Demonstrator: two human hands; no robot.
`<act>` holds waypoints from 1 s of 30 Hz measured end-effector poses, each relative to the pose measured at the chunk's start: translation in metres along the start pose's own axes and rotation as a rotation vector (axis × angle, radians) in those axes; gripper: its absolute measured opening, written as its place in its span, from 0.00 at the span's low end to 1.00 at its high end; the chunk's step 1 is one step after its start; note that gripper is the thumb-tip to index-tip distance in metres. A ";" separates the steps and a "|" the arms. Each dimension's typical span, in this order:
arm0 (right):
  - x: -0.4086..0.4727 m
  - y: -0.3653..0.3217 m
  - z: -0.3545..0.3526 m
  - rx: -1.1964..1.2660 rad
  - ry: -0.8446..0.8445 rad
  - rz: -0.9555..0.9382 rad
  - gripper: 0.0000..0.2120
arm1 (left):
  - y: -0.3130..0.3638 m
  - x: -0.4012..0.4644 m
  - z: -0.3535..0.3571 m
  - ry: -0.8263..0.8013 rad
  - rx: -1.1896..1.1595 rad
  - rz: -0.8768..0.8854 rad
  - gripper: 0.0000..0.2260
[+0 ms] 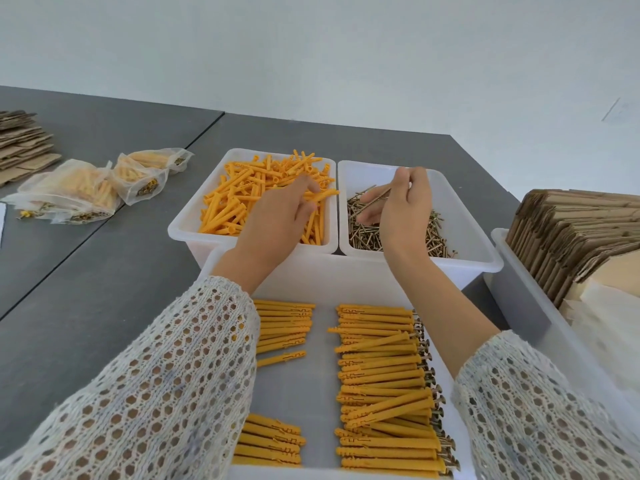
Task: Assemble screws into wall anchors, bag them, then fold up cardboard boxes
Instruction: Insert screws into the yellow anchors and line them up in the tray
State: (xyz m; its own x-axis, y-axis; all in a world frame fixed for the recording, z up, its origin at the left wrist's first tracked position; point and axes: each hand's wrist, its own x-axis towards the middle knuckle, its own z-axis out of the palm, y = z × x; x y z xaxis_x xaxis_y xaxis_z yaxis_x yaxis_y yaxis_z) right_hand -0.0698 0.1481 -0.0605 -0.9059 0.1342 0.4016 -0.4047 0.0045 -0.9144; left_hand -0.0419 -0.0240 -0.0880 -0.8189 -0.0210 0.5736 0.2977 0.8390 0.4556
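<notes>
The person's left hand [280,216] reached into the far-left white bin [183,230] of loose orange wall anchors [235,199], its fingers curled round one anchor [323,195] that stuck out toward the bin's right wall. The right hand [403,206] hung over the neighbouring white bin [481,244] of brass-coloured screws [367,233], thumb and fingertips pinched on a single screw [375,199] lifted above the heap. Nearest the camera, a shallow white tray [322,358] held assembled anchors [381,375] laid in rows, screw heads showing at their right ends. On the grey table [104,271] to the left lay filled clear bags [90,188] beside a stack of flat cardboard [24,143]. At right, another bin [540,306] held folded cardboard blanks [571,237] standing on edge.
</notes>
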 end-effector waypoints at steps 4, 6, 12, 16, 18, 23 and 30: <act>-0.002 -0.002 0.002 0.080 -0.018 0.002 0.12 | 0.008 -0.002 0.000 0.050 -0.054 0.005 0.06; -0.004 -0.004 0.003 0.111 -0.049 -0.002 0.12 | 0.020 -0.001 0.001 0.137 -0.188 -0.024 0.08; -0.005 -0.010 0.006 0.228 -0.076 0.032 0.13 | 0.049 0.002 0.000 0.200 -0.534 -0.074 0.15; 0.002 -0.013 0.000 0.353 0.027 0.117 0.13 | 0.050 -0.003 -0.002 0.133 -0.363 0.066 0.21; 0.005 -0.013 -0.004 0.372 0.049 0.132 0.13 | 0.050 -0.005 -0.001 0.024 -0.148 0.159 0.20; 0.003 -0.011 -0.002 0.234 0.026 0.054 0.13 | 0.049 -0.008 0.005 -0.067 0.140 0.247 0.19; -0.002 -0.011 0.000 0.110 -0.057 -0.019 0.13 | 0.049 -0.009 0.008 -0.035 0.111 0.241 0.18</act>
State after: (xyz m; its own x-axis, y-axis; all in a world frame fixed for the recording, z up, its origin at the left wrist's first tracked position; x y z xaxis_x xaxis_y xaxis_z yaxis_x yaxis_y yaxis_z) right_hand -0.0640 0.1475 -0.0515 -0.9023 0.0785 0.4238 -0.4302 -0.1026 -0.8969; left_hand -0.0243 0.0216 -0.0765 -0.7479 0.2039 0.6318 0.4321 0.8720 0.2301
